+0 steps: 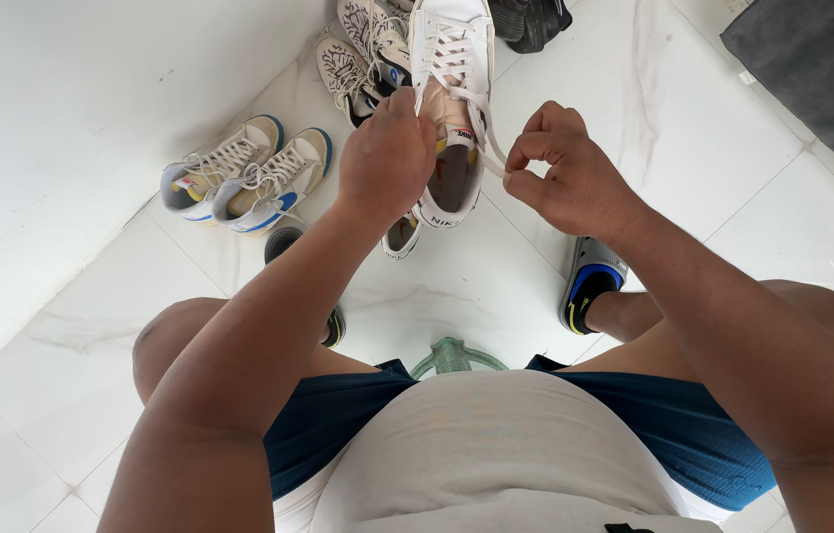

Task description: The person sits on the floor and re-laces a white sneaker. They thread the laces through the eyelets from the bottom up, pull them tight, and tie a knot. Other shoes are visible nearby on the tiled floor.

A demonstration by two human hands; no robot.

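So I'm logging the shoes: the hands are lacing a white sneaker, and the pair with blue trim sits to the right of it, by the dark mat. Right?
Not quite. The head view shows the blue-trimmed pair left of the white sneaker, beside the white wall. Both hands, left and right, work its laces.

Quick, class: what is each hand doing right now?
Left hand: closed, gripping the white shoe at its laces.
Right hand: closed, pinching the white lace.
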